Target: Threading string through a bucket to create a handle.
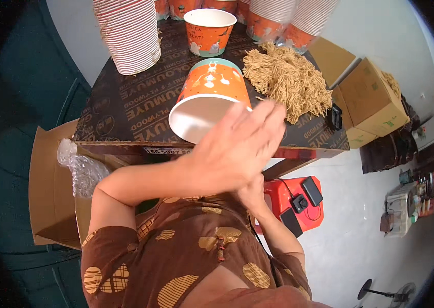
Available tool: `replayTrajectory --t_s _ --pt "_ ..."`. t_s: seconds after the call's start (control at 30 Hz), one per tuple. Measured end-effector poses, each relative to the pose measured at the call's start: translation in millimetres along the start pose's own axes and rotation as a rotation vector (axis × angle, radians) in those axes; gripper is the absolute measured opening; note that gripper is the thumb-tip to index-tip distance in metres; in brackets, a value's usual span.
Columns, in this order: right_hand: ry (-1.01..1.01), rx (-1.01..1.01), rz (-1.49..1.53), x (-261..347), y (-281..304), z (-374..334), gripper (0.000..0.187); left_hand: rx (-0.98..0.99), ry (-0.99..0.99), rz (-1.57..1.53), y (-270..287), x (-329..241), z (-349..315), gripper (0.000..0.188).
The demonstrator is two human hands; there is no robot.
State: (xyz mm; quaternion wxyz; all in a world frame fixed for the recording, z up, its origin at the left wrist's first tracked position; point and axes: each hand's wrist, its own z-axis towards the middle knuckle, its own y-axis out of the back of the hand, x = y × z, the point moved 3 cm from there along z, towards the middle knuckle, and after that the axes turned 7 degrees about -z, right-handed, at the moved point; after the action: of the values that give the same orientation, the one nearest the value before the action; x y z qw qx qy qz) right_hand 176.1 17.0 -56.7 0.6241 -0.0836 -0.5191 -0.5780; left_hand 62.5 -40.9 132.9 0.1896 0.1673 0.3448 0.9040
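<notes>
Orange paper cup [213, 83]: one, lying on its side on the worktop [108, 114], wide mouth toward the near edge, yarn [290, 84] just beside. Likely light, smooth, apt to roll, easily dented; best held lightly round the outer wall. Left grip [236, 148]: before the mouth, fingers extended, blurred; whether holding, cannot tell. Right grip [252, 196]: partly hidden below; likewise unclear.

Top [176, 262]: brown, with tan rounded patches, some striped, some checked
Sleeves [105, 247]: short, same print
Front detail [220, 251]: small, narrow, reddish
Hands [232, 154]: bare
</notes>
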Motion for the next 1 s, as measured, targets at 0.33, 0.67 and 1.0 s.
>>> replayTrajectory --t_s 0.33,0.67,1.0 --pt "-0.285 0.148 0.112 13.0 7.1 -6.7 0.017 0.168 0.567 0.437 6.9 99.6 -48.2 0.012" --pt "-0.044 0.071 -0.051 19.6 25.3 -8.9 0.009 -0.161 1.057 -0.29 -14.3 85.4 -128.1 0.035" --pt "-0.3 0.247 -0.163 -8.4 46.1 -21.7 0.014 -0.184 1.42 -0.991 -34.5 49.9 -134.0 0.042"
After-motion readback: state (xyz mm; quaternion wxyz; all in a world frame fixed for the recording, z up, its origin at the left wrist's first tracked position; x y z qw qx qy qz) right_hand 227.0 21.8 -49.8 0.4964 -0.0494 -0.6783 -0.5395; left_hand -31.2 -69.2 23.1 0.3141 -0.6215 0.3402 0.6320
